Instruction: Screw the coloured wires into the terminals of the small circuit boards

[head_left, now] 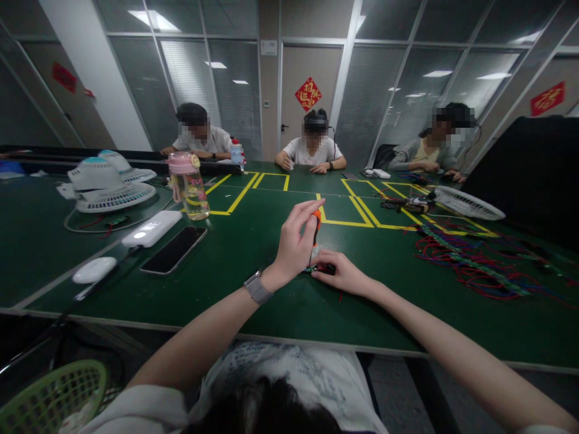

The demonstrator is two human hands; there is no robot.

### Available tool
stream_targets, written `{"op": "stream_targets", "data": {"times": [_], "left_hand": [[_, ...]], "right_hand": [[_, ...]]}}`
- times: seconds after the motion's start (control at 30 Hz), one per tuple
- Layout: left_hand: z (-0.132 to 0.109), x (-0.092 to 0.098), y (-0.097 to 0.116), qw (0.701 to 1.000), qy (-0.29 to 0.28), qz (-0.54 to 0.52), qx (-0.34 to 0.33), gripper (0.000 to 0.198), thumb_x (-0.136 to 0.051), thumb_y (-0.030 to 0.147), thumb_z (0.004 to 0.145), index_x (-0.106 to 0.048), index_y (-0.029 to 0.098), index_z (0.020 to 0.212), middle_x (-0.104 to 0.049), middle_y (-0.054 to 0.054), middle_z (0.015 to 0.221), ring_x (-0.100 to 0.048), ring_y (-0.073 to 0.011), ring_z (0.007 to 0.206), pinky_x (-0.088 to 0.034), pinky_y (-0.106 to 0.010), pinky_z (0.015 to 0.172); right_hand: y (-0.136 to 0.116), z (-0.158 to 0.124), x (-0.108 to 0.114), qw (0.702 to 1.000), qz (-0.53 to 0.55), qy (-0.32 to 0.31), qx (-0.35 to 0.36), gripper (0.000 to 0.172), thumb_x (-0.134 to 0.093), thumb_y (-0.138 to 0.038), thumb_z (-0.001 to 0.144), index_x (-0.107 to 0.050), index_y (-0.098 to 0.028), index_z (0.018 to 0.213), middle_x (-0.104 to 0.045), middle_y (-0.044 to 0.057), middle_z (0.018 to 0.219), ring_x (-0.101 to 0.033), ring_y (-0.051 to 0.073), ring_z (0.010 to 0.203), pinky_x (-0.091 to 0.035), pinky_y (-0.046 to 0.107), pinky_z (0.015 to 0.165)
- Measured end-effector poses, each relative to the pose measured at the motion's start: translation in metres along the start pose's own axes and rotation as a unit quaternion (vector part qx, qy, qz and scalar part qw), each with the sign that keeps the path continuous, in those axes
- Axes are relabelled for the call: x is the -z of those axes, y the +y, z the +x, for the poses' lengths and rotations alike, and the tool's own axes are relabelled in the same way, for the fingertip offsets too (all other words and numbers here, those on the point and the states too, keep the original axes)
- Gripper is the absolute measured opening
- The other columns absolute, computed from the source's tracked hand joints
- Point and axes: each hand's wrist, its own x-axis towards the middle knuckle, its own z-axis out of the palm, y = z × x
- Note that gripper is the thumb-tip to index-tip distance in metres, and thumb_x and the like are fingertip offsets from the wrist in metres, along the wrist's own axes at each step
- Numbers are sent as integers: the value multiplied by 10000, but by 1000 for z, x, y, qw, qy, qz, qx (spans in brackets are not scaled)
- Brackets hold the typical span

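My left hand (296, 241), with a grey watch on its wrist, is closed round an orange-handled screwdriver (316, 224) held upright, tip down. Its tip meets a small dark part (316, 269) lying on the green table (253, 301). My right hand (341, 272) rests on the table beside it, fingers pinched on that small part with a thin red wire trailing from it. The part is mostly hidden by my fingers.
A black phone (174, 249), a white power bank (151, 228), a white mouse-like device (94, 269) and a pink-lidded bottle (190, 185) lie left. Fan parts (108, 187) sit far left, a fan grille (468, 203) and bundled coloured wires (470, 262) right. Three people sit opposite. A green basket (54, 395) is at lower left.
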Motion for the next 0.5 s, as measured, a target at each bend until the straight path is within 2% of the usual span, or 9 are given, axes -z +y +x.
{"op": "stream_targets", "data": {"times": [0.07,0.17,0.3,0.37,0.5], "left_hand": [[0,-1,-1,1000,-3,-19,11,298,-437,217,964,-603,222,1211,-648,-68,1136,-620,-164,1011,-500,-323,892],[0,-1,1,1000,12,0,4,226,-542,182,913,-646,206,1112,-663,-47,1025,-619,-142,923,-498,-275,823],[1,-1,4,997,41,62,-17,159,-663,201,834,-688,209,991,-563,-18,912,-565,-123,821,-484,-266,798],[1,-1,4,996,46,73,-10,158,-654,242,846,-692,215,996,-528,-26,932,-561,-129,844,-485,-278,826],[0,-1,1,999,14,31,9,261,-442,230,963,-643,219,1129,-588,-71,1139,-573,-164,1078,-456,-316,956]], "right_hand": [[0,0,0,1000,-2,0,0,155,-638,-253,836,-705,-176,952,-607,36,792,-545,158,720,-452,286,679],[0,0,0,1000,0,0,0,154,-640,-252,835,-706,-173,948,-606,38,798,-549,161,725,-452,288,685],[-1,0,1,1000,5,-4,-1,154,-636,-241,833,-706,-172,951,-602,39,807,-545,161,727,-449,286,681],[-2,0,1,1000,6,-5,-3,160,-636,-236,832,-706,-172,960,-600,39,811,-544,159,728,-447,284,679],[-2,0,1,1000,3,-5,-2,163,-637,-245,834,-708,-165,956,-589,34,782,-545,162,722,-441,284,673]]}}
